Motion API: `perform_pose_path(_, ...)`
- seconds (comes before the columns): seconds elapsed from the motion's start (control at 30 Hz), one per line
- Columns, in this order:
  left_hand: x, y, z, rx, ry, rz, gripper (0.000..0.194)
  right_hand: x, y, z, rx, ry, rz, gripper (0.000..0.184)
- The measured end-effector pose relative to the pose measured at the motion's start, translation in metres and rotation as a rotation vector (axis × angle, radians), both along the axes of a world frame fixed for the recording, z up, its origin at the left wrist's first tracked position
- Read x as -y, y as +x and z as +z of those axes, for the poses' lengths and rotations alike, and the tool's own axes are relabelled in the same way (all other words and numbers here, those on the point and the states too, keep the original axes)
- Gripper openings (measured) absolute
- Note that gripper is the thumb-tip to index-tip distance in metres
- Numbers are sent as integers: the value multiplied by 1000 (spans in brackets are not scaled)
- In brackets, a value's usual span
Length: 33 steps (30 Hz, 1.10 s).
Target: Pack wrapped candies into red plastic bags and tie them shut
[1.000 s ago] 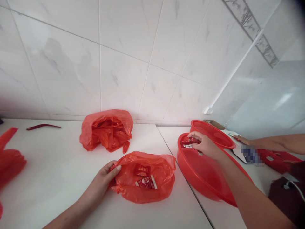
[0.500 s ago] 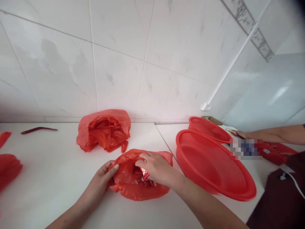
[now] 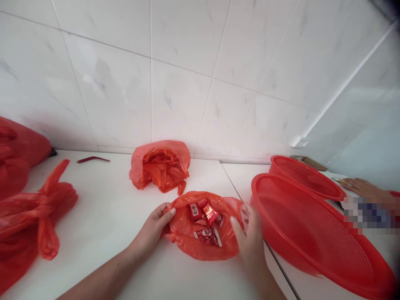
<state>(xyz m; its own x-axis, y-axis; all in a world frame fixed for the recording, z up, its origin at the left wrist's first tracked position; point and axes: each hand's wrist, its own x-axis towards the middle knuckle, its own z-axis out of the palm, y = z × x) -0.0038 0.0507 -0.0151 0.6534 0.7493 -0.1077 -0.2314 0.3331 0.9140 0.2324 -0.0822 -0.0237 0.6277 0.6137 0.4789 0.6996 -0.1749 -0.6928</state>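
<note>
A thin red plastic bag [image 3: 193, 250] lies on the white table with its mouth spread wide. Inside it are several small red wrapped packets [image 3: 208, 236], some of them shiny. My left hand [image 3: 159, 221] pinches the bag's left rim between thumb and fingers. On the opposite side my right hand [image 3: 250, 231] grips the right rim, the thumb inside the mouth and the fingers outside. Just behind sits another red plastic bag [image 3: 162, 171], crumpled and with its opening facing me.
Two red plastic baskets [image 3: 290, 225] stand on the right, one behind the other. Knotted red bags [image 3: 46, 204] fill the left side. A dark red curved strip [image 3: 93, 159] lies near the tiled wall. Another person's hand [image 3: 362, 187] rests at the far right.
My right hand has let go of a small red packet inside the bag and moved to the bag's right rim. The view has turned left, showing more of the knotted bags.
</note>
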Motion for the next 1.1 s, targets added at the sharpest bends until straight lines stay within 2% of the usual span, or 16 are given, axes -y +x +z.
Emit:
perform_pose_path(0.1,0,0,-1,-5,11,-5,28,-2,-7,-9,-177,-17,40,56)
perform_pose_path(0.23,3,0,0,7,25,-12,27,-6,-10,-11,-184,-46,-22,66)
perform_pose_path(0.3,3,0,1,15,26,-8,28,-6,-10,-12,-161,-41,-29,56)
perform_pose_path(0.43,3,0,0,19,21,4,29,-3,-6,-13,-95,-21,14,21)
perform_pose_path(0.83,1,0,-3,31,1,2,32,-5,-3,-20,-125,14,71,25)
perform_pose_path(0.97,-10,0,1,0,-59,2,31,-17,0,-1,-152,44,152,30)
perform_pose_path(1.1,-30,2,23,10,-49,143,30,-43,8,38,-269,124,149,37)
